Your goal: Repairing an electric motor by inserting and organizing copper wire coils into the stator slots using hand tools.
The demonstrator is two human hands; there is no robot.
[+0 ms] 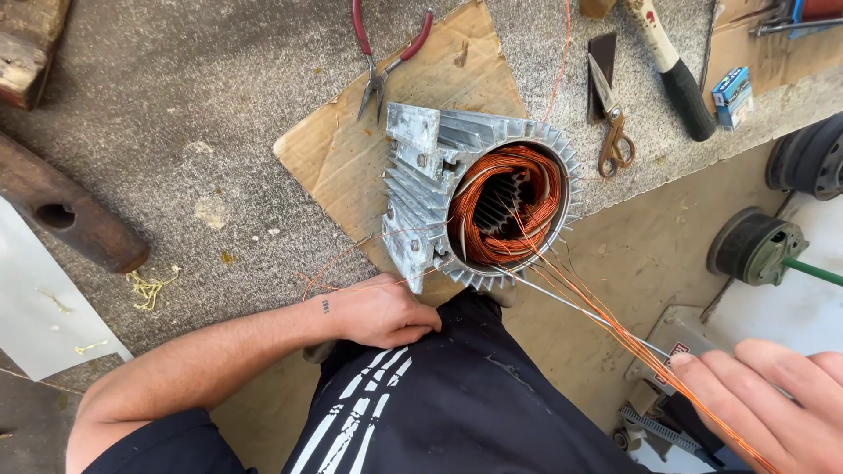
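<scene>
The finned motor housing sat on cardboard on the table, most copper winding seemingly still packed inside. A bundle of strands ran out to the right hand, its grip closed on them; the left hand, fisted, steadied the housing's near edge

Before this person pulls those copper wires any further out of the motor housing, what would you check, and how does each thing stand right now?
1. Left hand braces the motor housing: ok, it rests at the lower edge.
2. Right hand grips the copper wires: ok, strands run through the fingers.
3. Wires run straight, untangled: ok where visible.
4. Housing sits flat on the cardboard: ok.
5. Pliers and scissors lie clear of the wires: ok.
6. Wires free inside the winding: cannot tell.
</scene>
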